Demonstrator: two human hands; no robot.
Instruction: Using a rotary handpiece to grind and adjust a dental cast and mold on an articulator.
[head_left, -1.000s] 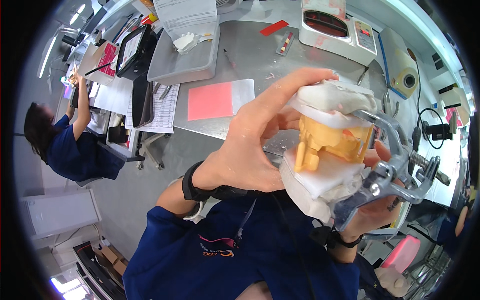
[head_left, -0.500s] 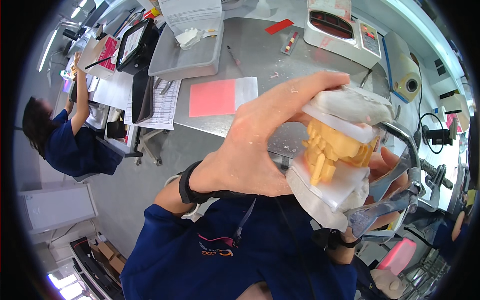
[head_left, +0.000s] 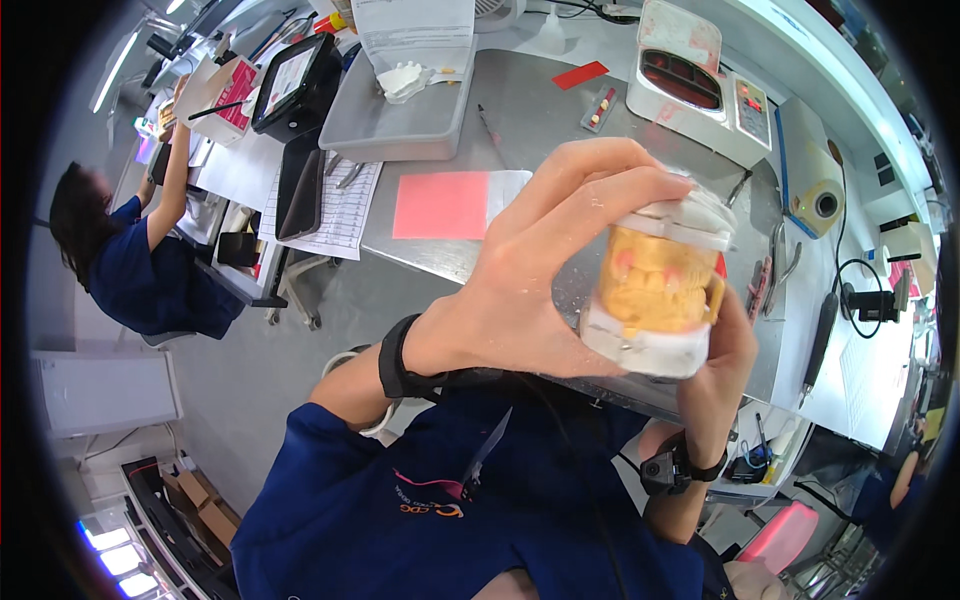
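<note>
A yellow dental model [head_left: 655, 285], set between white plaster bases at top and bottom, is held up in front of my chest. My left hand [head_left: 530, 265] wraps it from the left, fingers over the upper base and thumb under the lower one. Reddish patches show on the yellow part, and motion blurs it slightly. My right hand [head_left: 725, 345] closes round the model's right and rear side; most of its fingertips are hidden behind it. The metal articulator frame is hidden in this pose.
A pink wax sheet [head_left: 440, 207] lies at the bench's near edge. Behind it stands a grey plastic bin [head_left: 400, 145] with a white cast inside. A white wax heater [head_left: 745, 135] is at the back right, with pliers [head_left: 780, 265] nearer. At left, a co-worker [head_left: 130, 270] sits.
The model has been turned in my hands, so the metal frame that showed on its right is out of sight. My right hand has shifted to grip the model's right side.
</note>
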